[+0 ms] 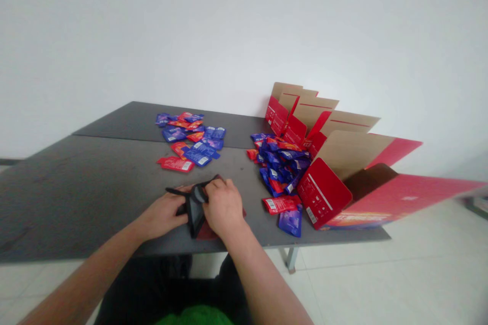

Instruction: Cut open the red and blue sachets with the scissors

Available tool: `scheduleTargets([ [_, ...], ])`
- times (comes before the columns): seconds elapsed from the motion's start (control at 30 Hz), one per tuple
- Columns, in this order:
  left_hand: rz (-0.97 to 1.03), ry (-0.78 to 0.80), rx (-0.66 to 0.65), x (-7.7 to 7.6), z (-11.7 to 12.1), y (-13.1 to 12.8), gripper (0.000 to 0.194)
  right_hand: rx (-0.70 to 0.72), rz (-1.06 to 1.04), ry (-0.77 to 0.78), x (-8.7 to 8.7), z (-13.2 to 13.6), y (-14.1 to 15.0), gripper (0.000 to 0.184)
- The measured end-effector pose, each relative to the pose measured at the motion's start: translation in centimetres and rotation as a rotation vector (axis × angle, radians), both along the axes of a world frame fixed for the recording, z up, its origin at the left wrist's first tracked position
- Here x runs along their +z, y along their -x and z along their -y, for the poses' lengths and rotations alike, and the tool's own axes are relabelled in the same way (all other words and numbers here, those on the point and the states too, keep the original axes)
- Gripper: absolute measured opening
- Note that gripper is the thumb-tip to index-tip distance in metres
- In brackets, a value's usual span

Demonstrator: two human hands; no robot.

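Near the table's front edge a black angular device (195, 209) with a rounded top part and a thin bar sticking out to the left rests on a flat reddish-brown piece (207, 231). My right hand (224, 206) is closed over the rounded part from the right. From the left, my left hand (164, 216) holds the device's side, its fingertips partly hidden behind the black part. Just beyond both hands lies a loose group of blue and red sachets (200, 153).
A heap of blue and red sachets (280, 165) lies to the right on the dark grey table (95, 183). Beside it, several red cardboard boxes (326, 193) with raised flaps stand in a row along the right edge. A white wall (190, 35) rises behind.
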State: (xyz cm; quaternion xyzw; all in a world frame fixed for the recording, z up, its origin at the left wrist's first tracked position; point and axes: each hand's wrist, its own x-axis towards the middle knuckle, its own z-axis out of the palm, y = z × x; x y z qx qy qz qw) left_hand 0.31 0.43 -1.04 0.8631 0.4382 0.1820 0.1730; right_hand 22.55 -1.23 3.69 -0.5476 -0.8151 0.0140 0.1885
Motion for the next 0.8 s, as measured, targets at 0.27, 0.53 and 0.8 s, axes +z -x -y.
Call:
scheduleTargets([
  [0.27, 0.017, 0.005, -0.019, -0.1, 0.0, 0.2, 0.053, -0.224, 0.057, 0.095, -1.1, -0.8, -4.3, 0.012],
  [0.53, 0.013, -0.033, -0.06, -0.3, -0.3, 0.2, 0.05, -0.006, 0.004, -0.017, 0.1, 1.6, 0.6, 0.013],
  [0.8, -0.001, -0.015, -0.076, -0.2, -0.4, 0.3, 0.052, -0.282, 0.084, 0.096, -0.8, -0.9, -4.1, 0.016],
])
